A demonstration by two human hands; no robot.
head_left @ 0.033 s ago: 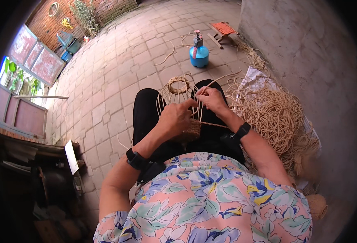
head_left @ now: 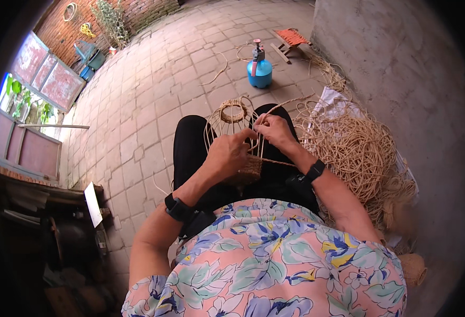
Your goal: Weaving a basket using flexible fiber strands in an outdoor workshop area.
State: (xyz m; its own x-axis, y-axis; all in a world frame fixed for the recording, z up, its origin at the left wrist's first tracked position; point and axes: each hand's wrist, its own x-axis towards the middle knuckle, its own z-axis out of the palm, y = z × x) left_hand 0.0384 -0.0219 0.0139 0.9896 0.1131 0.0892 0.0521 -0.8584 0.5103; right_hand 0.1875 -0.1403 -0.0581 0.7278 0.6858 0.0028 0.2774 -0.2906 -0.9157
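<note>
A half-woven cord basket (head_left: 248,170) rests between my knees, with a small braided ring (head_left: 233,111) at the top of its bare upright strands. My left hand (head_left: 229,153) is on the basket's near side, fingers curled round the strands and reaching toward my right hand. My right hand (head_left: 270,129), just right of the ring, pinches a beige cord (head_left: 290,101) that runs up and out to the right. Another cord (head_left: 280,161) stretches rightward from the woven part. The exact grip of my left fingertips is partly hidden.
A large tangle of beige cord (head_left: 351,158) lies on white sheeting at my right, beside a grey wall (head_left: 391,58). Ahead on the paving stand a blue pump sprayer (head_left: 259,74) and a low orange stool (head_left: 290,37). Dark clutter with a pale board (head_left: 92,203) is at left.
</note>
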